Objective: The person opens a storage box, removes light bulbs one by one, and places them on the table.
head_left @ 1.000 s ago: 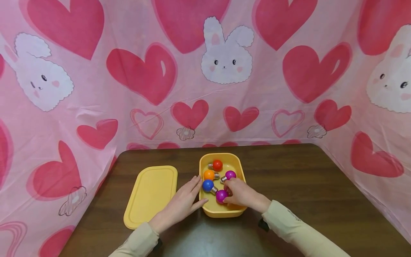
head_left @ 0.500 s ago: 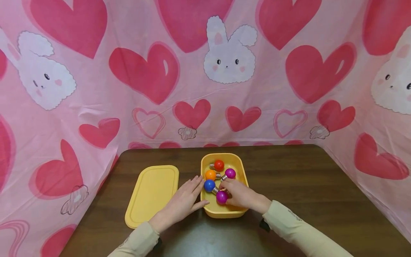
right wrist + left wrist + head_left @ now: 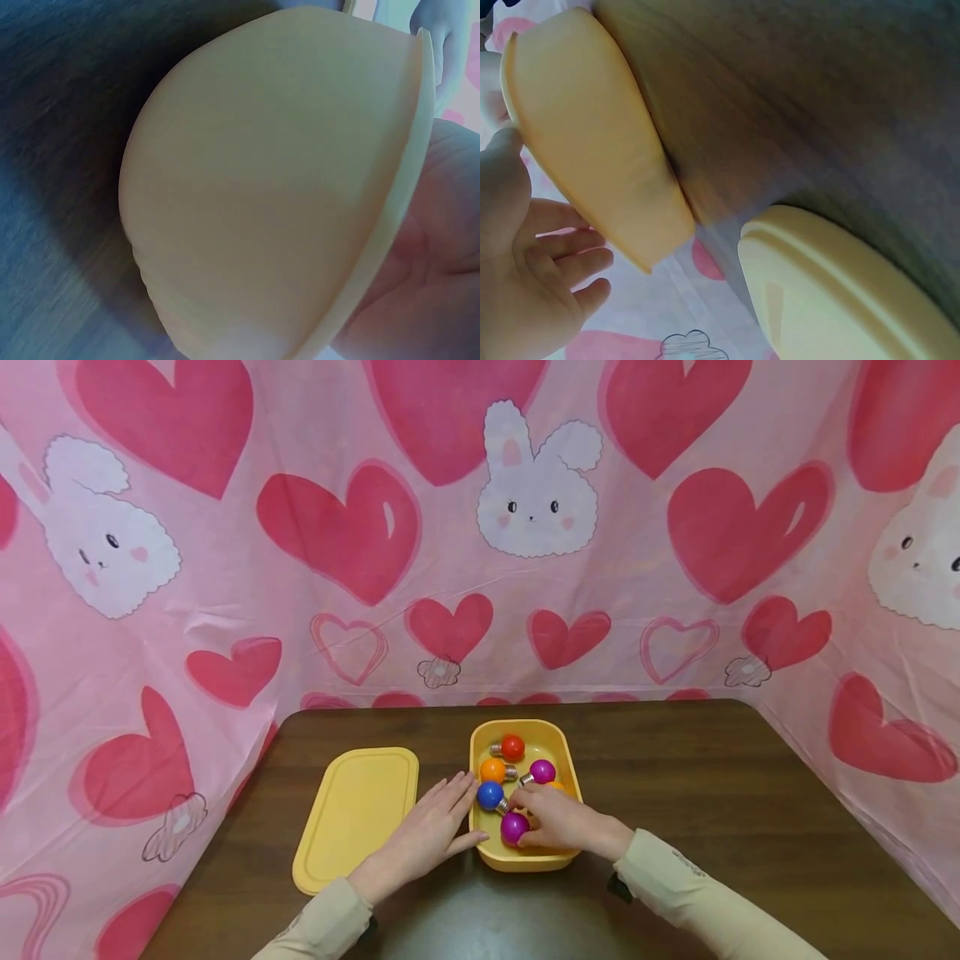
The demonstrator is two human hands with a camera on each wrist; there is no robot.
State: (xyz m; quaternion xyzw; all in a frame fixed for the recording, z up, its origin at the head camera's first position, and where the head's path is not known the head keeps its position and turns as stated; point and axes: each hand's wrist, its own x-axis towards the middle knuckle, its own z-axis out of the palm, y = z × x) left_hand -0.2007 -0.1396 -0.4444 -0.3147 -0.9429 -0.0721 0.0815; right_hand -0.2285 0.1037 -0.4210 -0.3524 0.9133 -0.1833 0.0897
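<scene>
A yellow plastic box (image 3: 525,863) holds several coloured light bulbs. My left hand (image 3: 431,818) rests its straight fingers along the box's left rim, thumb apart near the front corner. In the left wrist view the fingertips lie right at the rim. My right hand (image 3: 562,818) reaches into the box from the right, fingers curled and thumb against the front purple light bulb (image 3: 514,829), its base hidden by the hand. Nearby lie a blue bulb (image 3: 491,795), an orange bulb (image 3: 492,770), a red bulb (image 3: 513,747) and a second purple bulb (image 3: 542,772).
The yellow lid (image 3: 358,814) lies flat on the dark wooden table (image 3: 675,793), left of the box. Part of another orange bulb (image 3: 556,786) shows behind the right hand. A pink curtain (image 3: 450,560) with hearts and rabbits hangs around the table.
The front purple bulb has shifted slightly toward the front of the box with the right thumb. An orange bulb now shows behind the right hand. The left hand stays at the rim.
</scene>
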